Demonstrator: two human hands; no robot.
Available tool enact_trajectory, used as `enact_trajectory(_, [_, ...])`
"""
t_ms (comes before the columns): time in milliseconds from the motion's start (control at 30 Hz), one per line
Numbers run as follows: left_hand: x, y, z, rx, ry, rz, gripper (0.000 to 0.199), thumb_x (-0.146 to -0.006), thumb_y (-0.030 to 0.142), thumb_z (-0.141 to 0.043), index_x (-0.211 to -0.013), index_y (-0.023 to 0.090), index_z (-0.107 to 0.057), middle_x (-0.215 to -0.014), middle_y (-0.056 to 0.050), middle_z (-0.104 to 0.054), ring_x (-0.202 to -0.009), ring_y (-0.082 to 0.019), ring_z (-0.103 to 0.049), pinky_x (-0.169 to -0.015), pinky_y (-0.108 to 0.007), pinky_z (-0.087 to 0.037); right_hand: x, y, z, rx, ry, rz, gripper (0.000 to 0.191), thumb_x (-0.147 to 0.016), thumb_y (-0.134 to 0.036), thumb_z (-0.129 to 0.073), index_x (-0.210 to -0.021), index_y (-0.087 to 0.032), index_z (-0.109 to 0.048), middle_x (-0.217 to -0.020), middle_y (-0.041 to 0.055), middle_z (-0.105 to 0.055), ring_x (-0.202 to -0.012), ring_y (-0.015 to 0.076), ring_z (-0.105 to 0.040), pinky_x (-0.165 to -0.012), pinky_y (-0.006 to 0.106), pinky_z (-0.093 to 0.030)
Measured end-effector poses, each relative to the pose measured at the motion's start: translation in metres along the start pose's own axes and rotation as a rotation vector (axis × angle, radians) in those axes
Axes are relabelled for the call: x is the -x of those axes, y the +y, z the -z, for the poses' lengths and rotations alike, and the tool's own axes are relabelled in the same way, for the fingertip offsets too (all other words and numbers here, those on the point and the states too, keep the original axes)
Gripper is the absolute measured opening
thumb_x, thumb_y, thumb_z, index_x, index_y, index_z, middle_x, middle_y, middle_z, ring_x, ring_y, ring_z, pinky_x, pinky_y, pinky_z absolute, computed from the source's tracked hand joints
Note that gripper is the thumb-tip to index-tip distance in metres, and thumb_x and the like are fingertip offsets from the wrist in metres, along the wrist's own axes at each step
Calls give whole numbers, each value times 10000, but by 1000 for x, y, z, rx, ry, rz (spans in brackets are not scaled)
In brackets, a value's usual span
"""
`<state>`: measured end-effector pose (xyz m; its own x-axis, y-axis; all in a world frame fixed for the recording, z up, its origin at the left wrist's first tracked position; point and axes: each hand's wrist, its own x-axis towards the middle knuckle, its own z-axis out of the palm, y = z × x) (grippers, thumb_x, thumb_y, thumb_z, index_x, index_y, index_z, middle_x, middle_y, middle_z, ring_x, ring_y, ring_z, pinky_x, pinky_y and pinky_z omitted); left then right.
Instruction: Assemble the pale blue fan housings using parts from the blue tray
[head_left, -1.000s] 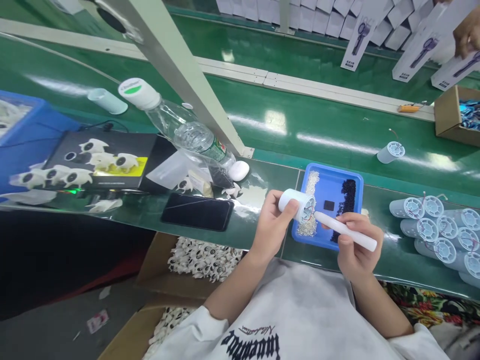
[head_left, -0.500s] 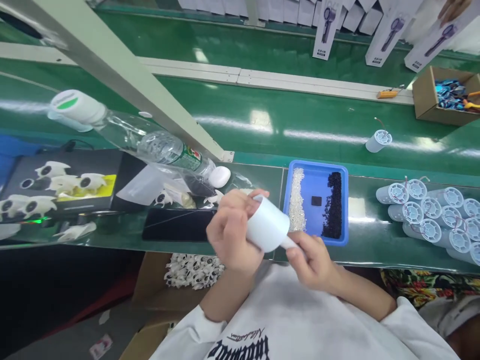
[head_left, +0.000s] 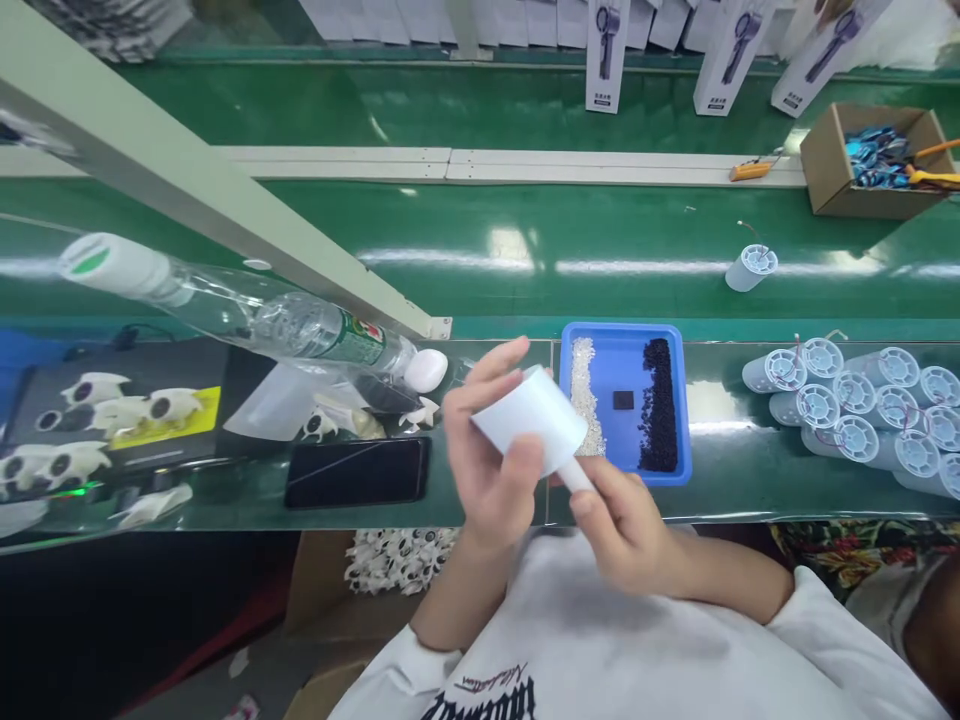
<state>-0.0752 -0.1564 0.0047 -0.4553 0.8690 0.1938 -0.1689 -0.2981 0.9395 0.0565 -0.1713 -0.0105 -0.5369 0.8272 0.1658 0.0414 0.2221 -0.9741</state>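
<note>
Between my hands is a pale-blue cylindrical housing (head_left: 531, 420), tilted, with a narrow white stem (head_left: 576, 476) at its lower right end. My left hand (head_left: 491, 460) cups the wide part, thumb on the near side and fingers behind and above. The stem sits pinched between the thumb and fingers of my right hand (head_left: 626, 520). Just past my hands lies a blue tray (head_left: 626, 474) with a strip of small white pieces (head_left: 583, 385), a strip of small black pieces (head_left: 659, 410) and a dark square (head_left: 623, 400) in the middle.
Several pale-blue cylinders with wires (head_left: 855, 392) stand at the right, and one cylinder (head_left: 751, 268) stands farther back. A phone (head_left: 356, 471), a plastic bottle (head_left: 300, 320) and white animal-shaped parts (head_left: 120, 410) lie left. A slanted post (head_left: 225, 190) rises there. A cardboard box (head_left: 862, 195) stands back right.
My left hand has shifted its hold: its fingers have come away from the cylinder's open end and now extend behind it, thumb on the near side. My right hand keeps the stem.
</note>
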Motion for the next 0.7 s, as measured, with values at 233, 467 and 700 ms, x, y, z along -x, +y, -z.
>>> enact_trajectory(233, [-64, -25, 7, -241, -167, 109, 515, -670, 367, -845, -870, 234, -390, -950, -9, -542, -834, -173, -595, -738, -288, -489, -3, 26, 43, 133, 36, -292, 337, -976, -436, -451, -983, -180, -669, -616, -24, -529, -533, 107, -446, -479, 213, -360])
enact_trajectory(467, [-173, -79, -19, -804, -395, 57, 444, -500, 31, -842, -744, 191, -508, -1011, -112, -533, -1293, -455, -356, -1108, -573, -257, 24, 37, 66, 79, 201, -403, 445, -951, -536, -461, -1035, -156, -678, -588, -41, -434, -509, 102, -373, -463, 223, -317])
enact_trajectory(700, [-153, -44, -40, -745, -437, -62, 217, -607, 111, -800, -741, 207, -658, -1115, -120, -595, -1333, -447, -308, -1144, -644, -37, 55, 42, 77, 190, 361, -448, 428, -958, -513, -466, -1054, -157, -684, -582, -41, -409, -523, 112, -373, -487, 237, -320])
